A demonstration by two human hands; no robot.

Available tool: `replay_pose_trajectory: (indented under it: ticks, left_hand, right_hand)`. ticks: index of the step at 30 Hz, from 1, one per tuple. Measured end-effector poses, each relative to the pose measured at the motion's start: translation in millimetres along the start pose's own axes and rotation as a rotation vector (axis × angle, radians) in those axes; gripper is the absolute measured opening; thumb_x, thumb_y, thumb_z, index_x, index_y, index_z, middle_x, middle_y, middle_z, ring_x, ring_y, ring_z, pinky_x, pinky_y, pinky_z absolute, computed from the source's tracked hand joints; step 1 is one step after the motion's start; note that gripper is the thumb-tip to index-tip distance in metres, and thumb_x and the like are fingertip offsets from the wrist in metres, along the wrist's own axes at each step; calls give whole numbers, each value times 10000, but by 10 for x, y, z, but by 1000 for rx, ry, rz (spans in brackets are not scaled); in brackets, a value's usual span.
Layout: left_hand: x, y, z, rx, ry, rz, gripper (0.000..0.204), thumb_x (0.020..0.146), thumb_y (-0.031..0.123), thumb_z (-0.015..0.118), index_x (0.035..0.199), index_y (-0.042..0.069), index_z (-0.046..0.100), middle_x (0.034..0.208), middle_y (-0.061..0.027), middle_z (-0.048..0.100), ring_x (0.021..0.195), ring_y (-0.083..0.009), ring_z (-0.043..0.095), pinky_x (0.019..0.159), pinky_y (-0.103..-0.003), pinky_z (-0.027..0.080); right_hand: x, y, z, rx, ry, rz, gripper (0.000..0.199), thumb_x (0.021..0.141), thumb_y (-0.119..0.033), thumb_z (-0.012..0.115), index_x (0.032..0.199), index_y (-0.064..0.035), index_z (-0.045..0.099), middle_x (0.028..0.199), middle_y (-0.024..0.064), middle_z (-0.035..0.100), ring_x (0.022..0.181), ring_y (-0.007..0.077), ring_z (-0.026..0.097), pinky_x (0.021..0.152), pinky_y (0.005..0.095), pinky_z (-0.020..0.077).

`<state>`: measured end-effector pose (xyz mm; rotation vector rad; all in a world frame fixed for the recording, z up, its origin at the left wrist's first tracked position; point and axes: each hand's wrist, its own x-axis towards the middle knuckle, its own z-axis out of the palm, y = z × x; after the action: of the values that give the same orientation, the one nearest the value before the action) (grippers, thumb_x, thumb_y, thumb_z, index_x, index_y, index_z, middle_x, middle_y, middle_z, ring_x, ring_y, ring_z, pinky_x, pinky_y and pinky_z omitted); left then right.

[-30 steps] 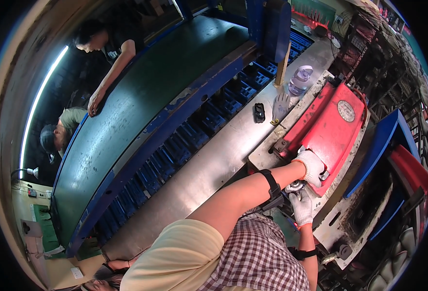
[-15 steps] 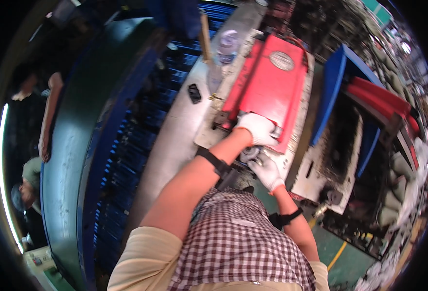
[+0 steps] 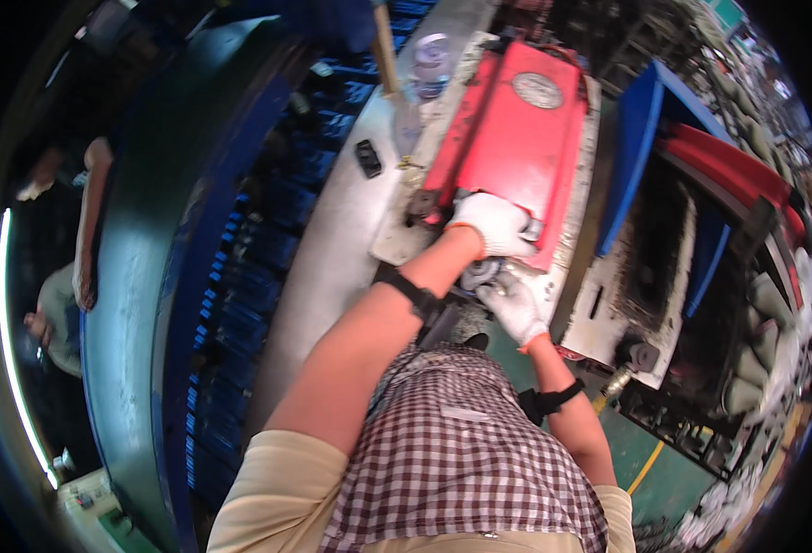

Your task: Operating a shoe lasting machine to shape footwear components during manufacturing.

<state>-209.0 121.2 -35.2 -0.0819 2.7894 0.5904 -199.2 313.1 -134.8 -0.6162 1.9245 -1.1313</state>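
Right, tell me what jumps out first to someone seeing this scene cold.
The big red machine cover near the top middle catches the eye first, lying on a pale metal bench. At its near edge the left hand, in a white glove, rests on the red cover, while the gloved right hand works just below it at a small round metal part. A clear plastic bottle stands at the far end.

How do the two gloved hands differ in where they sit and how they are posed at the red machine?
The left hand lies on the near edge of the red cover; the right hand sits lower, beside the pale base plate. The left hand curls over the cover's edge, while the right hand's fingers point toward a small metal part between the hands. Both wear white gloves and dark wrist straps.
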Motion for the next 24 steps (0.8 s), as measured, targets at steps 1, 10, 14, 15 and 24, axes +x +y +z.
replay_pose_trajectory:
  ticks: [1,10,14,15,24]
  left_hand:
    - [-35,9,15,15,72,23,494,758,590,632,895,130,754,890,-171,739,842,-332,729,786,-456,565]
    - [-1059,-852,1036,-184,1101,91,252,753,106,721,1001,65,712,942,-130,680,918,-356,656,863,-441,522]
    - [-2591,-2050,1912,-415,1032,-1352,634,858,264,706,1371,-63,530,1344,-245,595,1244,-370,565,1091,-407,418]
    - [-3044,-2307,2079,-513,1049,-1653,692,865,343,694,1361,-107,518,1417,-270,546,1268,-385,556,1098,-422,412]
    - [-5273,-2941,2961,-1281,1358,-2136,787,821,577,659,1443,128,486,1451,-106,537,1328,-302,507,1059,-552,422]
  right_hand:
    - [-5,6,3,3,35,-49,376,907,-204,709,1211,7,648,1132,95,712,1042,192,653,949,328,491]
    - [-32,168,-85,-124,111,-6,322,872,-217,739,1100,2,681,995,91,692,935,163,623,898,321,486]
    - [-84,265,-172,-138,145,16,268,898,-164,705,1091,14,656,939,42,621,909,103,536,864,277,460]
    - [-100,291,-197,-81,129,31,246,903,-148,696,1086,9,651,933,29,605,903,99,520,859,270,450]
    - [-182,500,-346,-140,214,138,259,965,-120,647,1199,-12,624,1037,-15,625,901,65,542,781,216,457]
